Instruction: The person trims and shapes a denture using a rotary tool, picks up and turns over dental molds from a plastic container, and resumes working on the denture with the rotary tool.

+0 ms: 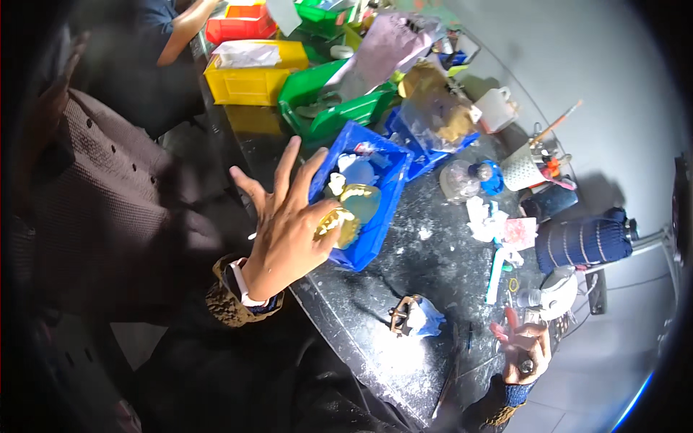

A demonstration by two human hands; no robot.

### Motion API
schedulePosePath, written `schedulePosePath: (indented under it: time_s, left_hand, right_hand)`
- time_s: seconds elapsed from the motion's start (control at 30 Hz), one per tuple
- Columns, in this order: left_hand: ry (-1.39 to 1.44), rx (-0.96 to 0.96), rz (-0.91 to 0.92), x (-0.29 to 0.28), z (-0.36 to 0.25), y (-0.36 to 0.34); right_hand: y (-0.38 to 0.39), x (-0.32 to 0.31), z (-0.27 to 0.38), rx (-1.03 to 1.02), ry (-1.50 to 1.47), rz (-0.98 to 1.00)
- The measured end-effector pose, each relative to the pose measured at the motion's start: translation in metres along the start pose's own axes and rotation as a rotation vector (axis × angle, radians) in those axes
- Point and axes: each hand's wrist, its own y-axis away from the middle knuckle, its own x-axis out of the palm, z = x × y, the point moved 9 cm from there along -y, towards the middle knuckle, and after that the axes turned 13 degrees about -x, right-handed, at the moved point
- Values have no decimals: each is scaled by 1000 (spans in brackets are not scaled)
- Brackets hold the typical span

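Note:
My left hand point(285, 234) reaches over a blue bin point(386, 220). Its thumb and index finger close on a yellow dental model point(348, 232), while the other fingers stick out spread. Beside it in the bin lie another yellow-and-bluish dental model point(362, 200) and a pale blue piece point(357, 170). At the lower right my right hand point(527, 350), with a ring, is curled around a small pink piece point(509, 325) whose kind I cannot make out. Between the hands, a brass-coloured hinged frame point(399, 315) with a blue-and-white cast point(424, 317) stands on the dark table point(361, 317).
Green point(346, 108), yellow point(249, 85) and red point(238, 25) bins crowd the far side. A glass jar point(459, 180), a white tool cup point(521, 167) and a dark blue padded roll point(585, 242) line the right. Another person point(137, 166) sits at the left.

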Motion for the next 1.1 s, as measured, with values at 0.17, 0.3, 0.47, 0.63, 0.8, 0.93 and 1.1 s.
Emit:
schedulePosePath:
  time_s: [0.17, 0.3, 0.47, 0.63, 0.8, 0.93, 1.1]
  left_hand:
    - [-47, 16, -78, -7, -3, 12]
    - [-32, 23, -112, -14, -10, 12]
    - [565, 348, -201, -55, -43, 64]
    - [1531, 62, 854, 13, -113, 139]
    - [1474, 191, 962, 31, -135, 166]
    - [1710, 140, 1140, 34, -146, 176]
    - [1660, 189, 1410, 40, -151, 176]
  right_hand:
    - [1, -7, 21, 57, 17, -47]
    - [6, -16, 40, -63, 190, 11]
    - [25, -1, 41, -47, 7, -22]
    - [39, 15, 76, -151, 75, 52]
    - [58, 32, 94, -227, 6, 168]
    - [60, 34, 99, -221, -99, 178]
    - [61, 27, 108, -195, -88, 233]
